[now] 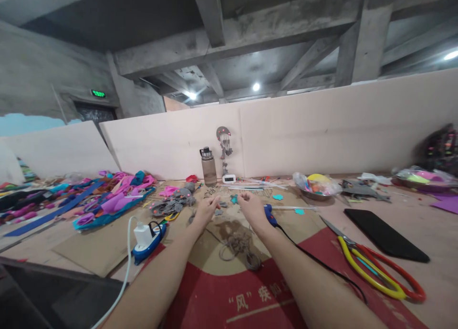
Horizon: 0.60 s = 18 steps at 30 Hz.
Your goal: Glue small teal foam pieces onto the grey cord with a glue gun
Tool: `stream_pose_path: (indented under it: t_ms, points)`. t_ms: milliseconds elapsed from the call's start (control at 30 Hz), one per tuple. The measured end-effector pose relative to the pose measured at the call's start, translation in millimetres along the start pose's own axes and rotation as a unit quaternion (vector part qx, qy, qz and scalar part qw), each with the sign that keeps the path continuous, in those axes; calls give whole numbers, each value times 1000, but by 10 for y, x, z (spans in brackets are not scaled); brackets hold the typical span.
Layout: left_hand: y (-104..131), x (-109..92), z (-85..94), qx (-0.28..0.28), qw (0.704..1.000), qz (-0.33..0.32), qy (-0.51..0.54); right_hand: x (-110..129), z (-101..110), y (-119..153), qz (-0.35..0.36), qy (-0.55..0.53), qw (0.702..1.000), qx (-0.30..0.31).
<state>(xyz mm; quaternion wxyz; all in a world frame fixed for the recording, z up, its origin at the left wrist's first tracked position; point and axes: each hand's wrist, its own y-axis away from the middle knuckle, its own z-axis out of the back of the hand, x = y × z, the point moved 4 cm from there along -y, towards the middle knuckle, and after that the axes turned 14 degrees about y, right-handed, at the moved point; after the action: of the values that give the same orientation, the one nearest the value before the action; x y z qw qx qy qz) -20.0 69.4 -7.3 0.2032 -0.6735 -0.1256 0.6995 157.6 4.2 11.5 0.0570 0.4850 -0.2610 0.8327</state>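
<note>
Nearest is a red and tan card (200, 300) with tan lettering, flat on the table (434, 233); on the near right lie open scissors (384, 276), one handle yellow and one red, blades toward the far left; a black phone (386, 234) lies just beyond them. On the left a blue power strip (149, 247) bears a white plug (143, 234), with a white cable (129, 252) curving down to the near edge; between the forearms a tangle of grey cord (239, 245) rests on the card.

Farther in, the two hands are apart, fingers bent; the left hand (207, 211) has thumb and fingers close together, but I cannot tell whether it grips anything; the right hand (251, 208) is half closed, a small teal piece (234, 199) at its fingertips, whether pinched or only beside them I cannot tell. A blue glue gun (271, 216) lies just right of the right wrist, its black lead (322, 267) running nearer; left of the left hand is a heap of grey felt (177, 202), with bright cloth (121, 197) farther left.

Farther still stand a bottle (209, 169) and a white clock (229, 179); right of these sits a bowl (318, 195); a grey ornament (224, 140) hangs against the pale partition (293, 138).
</note>
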Motion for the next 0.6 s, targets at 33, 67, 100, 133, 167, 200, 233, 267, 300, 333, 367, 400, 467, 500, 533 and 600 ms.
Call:
stream_pose_path:
  t_ms: [33,67,100,133,167,200,233,267,300,333,367,400,467,500,533,600]
  points:
    - [7,-4,-6,19,998,-9,-55,3,-2,-6,-2,-6,1000,0]
    - [13,-2,5,20,998,-9,-66,6,-6,-10,-6,-12,1000,0]
    - [18,2,20,15,997,-7,-73,9,-15,-11,-10,-18,1000,0]
    - [22,3,38,5,997,-10,-83,12,-26,-8,-15,-24,1000,2]
    - [24,10,54,-2,996,-6,-85,15,-40,-1,-20,-31,999,5]
    - [26,22,70,-10,997,3,-78,17,-54,11,-23,-38,999,8]
    - [26,36,91,-27,997,16,-69,19,-69,27,-26,-44,999,11]
    - [26,51,104,-37,997,32,-64,19,-83,46,-29,-50,998,15]
    - [24,58,116,-47,996,42,-64,16,-95,65,-33,-54,998,19]
    - [21,54,127,-57,995,43,-68,9,-104,82,-37,-56,997,22]
    - [16,41,135,-63,994,39,-75,1,-111,97,-41,-58,997,24]
    - [11,20,147,-72,994,30,-83,-8,-116,107,-44,-59,997,26]
    - [-3,-18,160,-69,994,22,-79,-24,-118,113,-47,-60,997,27]
    - [-9,-25,177,-76,995,30,-59,-30,-116,109,-46,-59,997,27]
    - [-15,-35,196,-86,995,31,-46,-34,-112,100,-45,-58,997,27]
    - [-26,-36,211,-87,995,39,-30,-35,-97,74,-38,-54,998,24]
